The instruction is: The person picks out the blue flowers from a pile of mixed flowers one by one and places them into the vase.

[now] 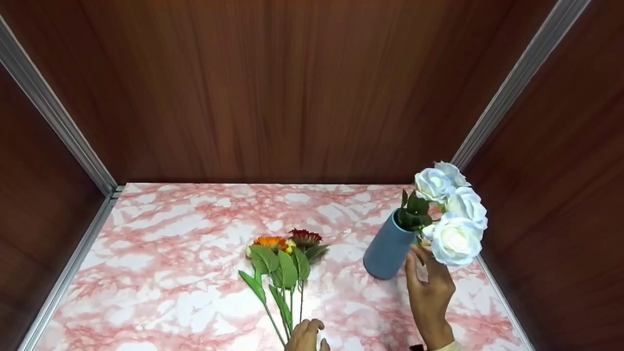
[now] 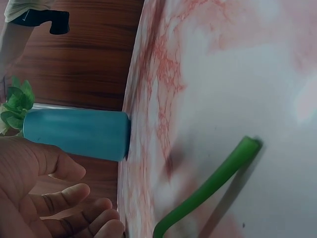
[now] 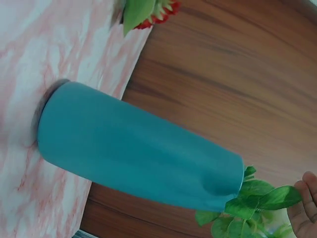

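A blue vase (image 1: 388,248) stands upright on the right of the table, holding pale blue-white roses (image 1: 456,239) that lean out to the right. My right hand (image 1: 430,282) is beside the vase's mouth, under the blooms. In the right wrist view its fingers (image 3: 308,201) touch a green leaf (image 3: 280,198); the roses hide part of them in the head view. My left hand (image 1: 306,335), fingers loosely bent and holding nothing, is by the lower stems of a lying bunch with an orange flower (image 1: 271,243) and a dark red flower (image 1: 305,237). A thick green stem (image 2: 208,191) shows near it.
The table top (image 1: 170,273) has a pink and white marbled pattern. Brown wooden panels (image 1: 273,92) stand behind and on both sides, with metal rails (image 1: 524,80) at the corners.
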`<state>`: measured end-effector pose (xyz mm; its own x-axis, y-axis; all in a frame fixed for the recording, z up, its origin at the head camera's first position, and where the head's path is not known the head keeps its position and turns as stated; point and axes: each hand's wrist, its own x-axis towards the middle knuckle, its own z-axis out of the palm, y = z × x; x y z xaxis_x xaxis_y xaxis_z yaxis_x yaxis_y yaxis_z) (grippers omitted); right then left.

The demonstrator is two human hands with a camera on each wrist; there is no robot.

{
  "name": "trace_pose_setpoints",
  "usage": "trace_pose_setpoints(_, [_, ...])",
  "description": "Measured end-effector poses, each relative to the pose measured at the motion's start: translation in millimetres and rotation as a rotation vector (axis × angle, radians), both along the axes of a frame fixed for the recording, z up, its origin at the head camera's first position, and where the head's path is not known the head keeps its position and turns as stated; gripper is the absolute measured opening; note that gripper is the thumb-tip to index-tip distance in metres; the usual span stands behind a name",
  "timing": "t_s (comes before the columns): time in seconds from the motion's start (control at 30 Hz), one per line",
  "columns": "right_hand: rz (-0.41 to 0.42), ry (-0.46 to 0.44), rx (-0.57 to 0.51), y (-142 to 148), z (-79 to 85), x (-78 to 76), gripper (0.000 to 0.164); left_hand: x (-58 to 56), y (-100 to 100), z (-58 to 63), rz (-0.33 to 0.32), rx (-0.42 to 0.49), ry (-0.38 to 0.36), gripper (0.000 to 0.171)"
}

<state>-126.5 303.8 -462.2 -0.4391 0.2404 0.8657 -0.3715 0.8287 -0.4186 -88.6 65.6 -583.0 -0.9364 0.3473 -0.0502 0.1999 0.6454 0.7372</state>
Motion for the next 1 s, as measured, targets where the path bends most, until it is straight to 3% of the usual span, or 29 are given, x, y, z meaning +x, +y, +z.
trace_pose_setpoints(0.2, [0.083,0.075,0.043,-13.2,-3.3,0.4,0.026,-0.5,-2.8,0.6,0.030,-0.011,0.083,0.016])
trace_pose_setpoints(0.4, [0.177,0.113,0.077,-28.7,-13.0,1.1,0.022,-1.8,-4.3,3.8,0.084,-0.024,0.109,0.017])
trace_pose_setpoints(0.67, [0.214,0.030,0.109,-45.4,-26.4,5.1,0.025,-2.4,-4.6,4.0,0.134,-0.042,0.164,0.017])
trace_pose_setpoints(1.0, [0.259,0.014,0.150,-63.4,-40.5,6.6,0.025,-2.3,-3.8,3.7,0.187,-0.041,0.239,0.017])
